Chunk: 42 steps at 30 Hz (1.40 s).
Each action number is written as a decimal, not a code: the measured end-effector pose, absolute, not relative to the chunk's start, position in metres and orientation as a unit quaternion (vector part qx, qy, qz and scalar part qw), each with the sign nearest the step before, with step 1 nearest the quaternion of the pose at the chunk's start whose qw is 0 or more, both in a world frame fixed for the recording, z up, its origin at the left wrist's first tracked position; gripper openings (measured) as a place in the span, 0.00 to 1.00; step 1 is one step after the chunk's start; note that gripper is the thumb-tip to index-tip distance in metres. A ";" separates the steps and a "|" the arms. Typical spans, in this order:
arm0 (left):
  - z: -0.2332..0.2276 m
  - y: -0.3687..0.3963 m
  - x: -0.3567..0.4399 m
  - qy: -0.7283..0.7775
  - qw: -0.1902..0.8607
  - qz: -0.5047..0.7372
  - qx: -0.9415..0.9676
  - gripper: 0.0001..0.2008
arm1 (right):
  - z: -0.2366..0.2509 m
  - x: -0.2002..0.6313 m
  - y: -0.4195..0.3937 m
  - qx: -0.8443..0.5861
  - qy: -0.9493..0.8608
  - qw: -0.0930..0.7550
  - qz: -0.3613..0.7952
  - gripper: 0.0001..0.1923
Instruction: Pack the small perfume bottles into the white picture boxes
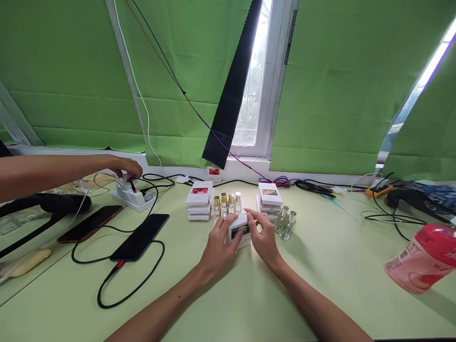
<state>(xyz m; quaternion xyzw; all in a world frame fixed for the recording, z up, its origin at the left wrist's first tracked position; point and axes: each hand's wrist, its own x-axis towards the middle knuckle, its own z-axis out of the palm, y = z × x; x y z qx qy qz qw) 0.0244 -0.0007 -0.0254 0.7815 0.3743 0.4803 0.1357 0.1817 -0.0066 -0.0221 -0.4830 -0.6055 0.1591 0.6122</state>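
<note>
Both my hands hold a small white perfume box (pixel 241 232) with a dark picture on its front, standing on the table. My left hand (pixel 221 237) grips its left side, thumb across the front. My right hand (pixel 262 232) has its fingers at the top right corner. Just behind stand several small glass perfume bottles (pixel 224 205) with gold or clear caps. To their left is a stack of white boxes (pixel 199 199), the top one with a red picture; another stack of boxes (pixel 270 194) is on the right. Two more glass bottles (pixel 288 224) lean by that stack.
At the left, another person's hand (pixel 128 167) reaches to a white power strip (pixel 133 197). Two phones lie there, one a black phone (pixel 139 237) on a looping cable. A pink container (pixel 422 259) stands at the right. Cables (pixel 313 187) run along the wall.
</note>
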 end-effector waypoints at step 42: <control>-0.036 0.006 0.024 0.329 0.321 0.392 0.797 0.36 | -0.020 0.180 -0.013 -0.462 -0.593 0.622 0.218 0.21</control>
